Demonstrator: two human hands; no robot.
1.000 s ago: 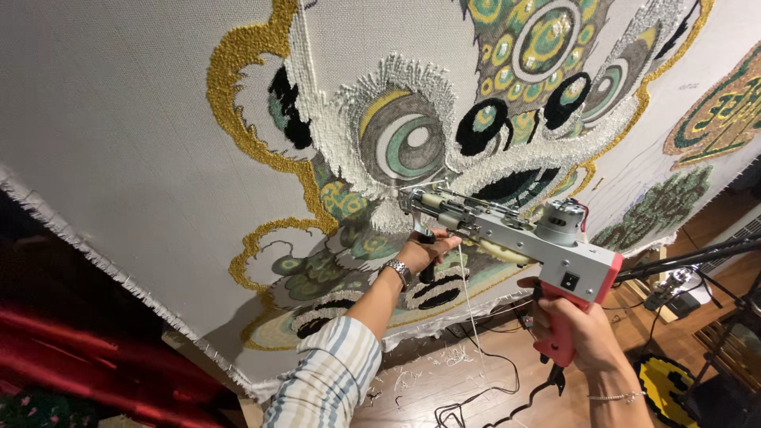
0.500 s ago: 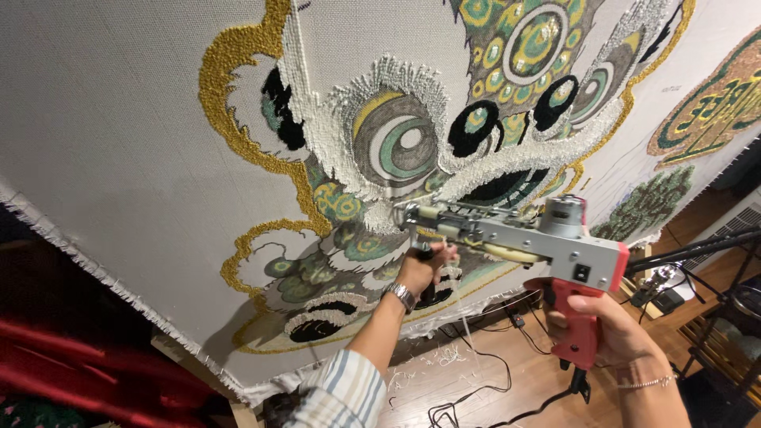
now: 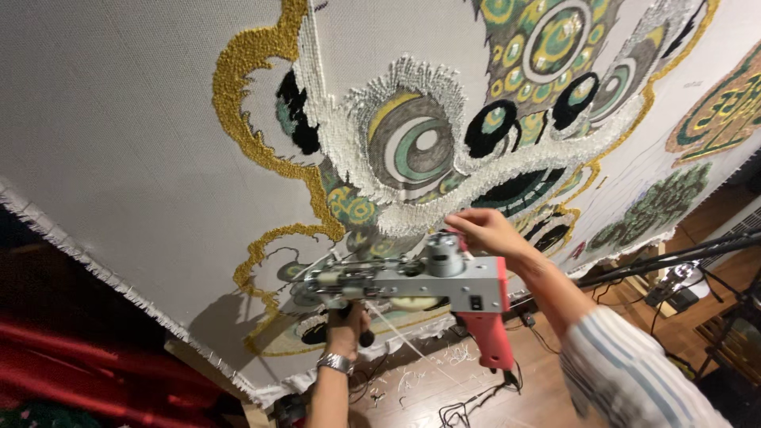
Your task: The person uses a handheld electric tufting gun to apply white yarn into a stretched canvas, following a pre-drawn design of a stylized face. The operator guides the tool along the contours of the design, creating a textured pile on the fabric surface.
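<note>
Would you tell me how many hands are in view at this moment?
2. The left hand, wearing a wristwatch, grips the handle under the front of the tufting gun. The right hand is above the gun's rear, near the cloth.

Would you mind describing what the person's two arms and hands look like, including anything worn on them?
Both hands are bare, with no gloves. The left hand has a silvery metal watch on its wrist, and no sleeve shows on that forearm. The right hand has a bare wrist; further up that arm is a loose white sleeve with thin blue-grey stripes.
</note>
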